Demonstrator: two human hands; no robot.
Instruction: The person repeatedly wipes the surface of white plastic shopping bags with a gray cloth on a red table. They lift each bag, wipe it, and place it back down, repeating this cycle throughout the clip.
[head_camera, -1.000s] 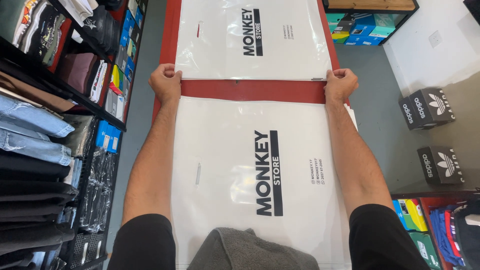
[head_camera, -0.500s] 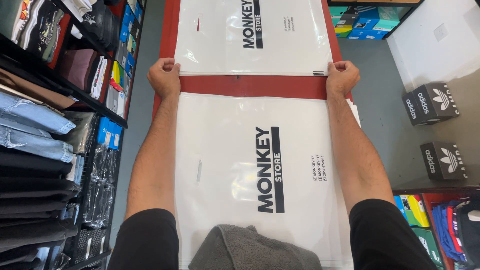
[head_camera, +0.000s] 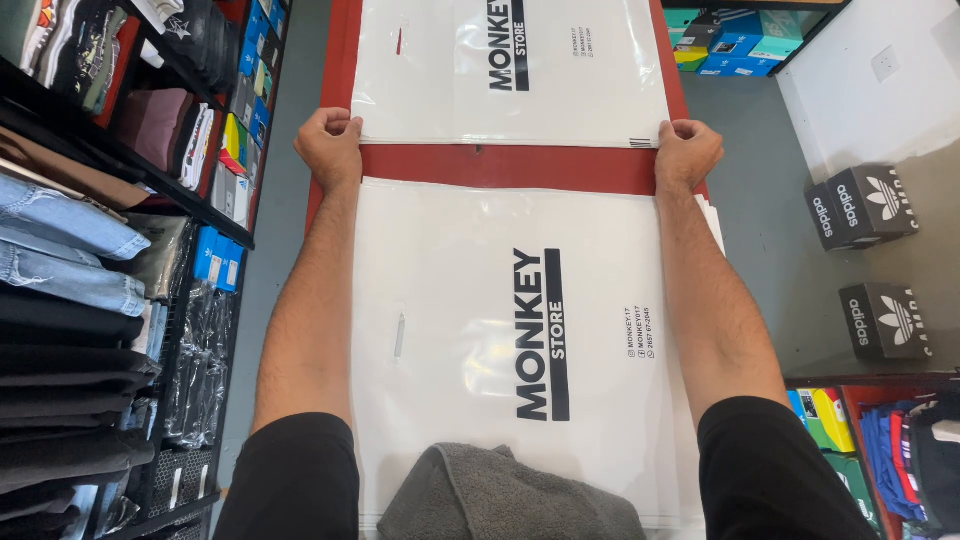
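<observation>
Both fists, left hand and right hand, clench the far white bag's near corners beyond the red table; uneven pulling could skew it.

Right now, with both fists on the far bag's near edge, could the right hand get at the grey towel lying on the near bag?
Probably yes. The right hand only needs to let go and draw back; the grey towel lies uncovered on the near white bag, between the forearms, with nothing lying between.

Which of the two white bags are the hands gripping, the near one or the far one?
The far bag: the left hand and right hand pinch its near corners. The near bag lies flat between the forearms, a grey cloth on its near end.
</observation>
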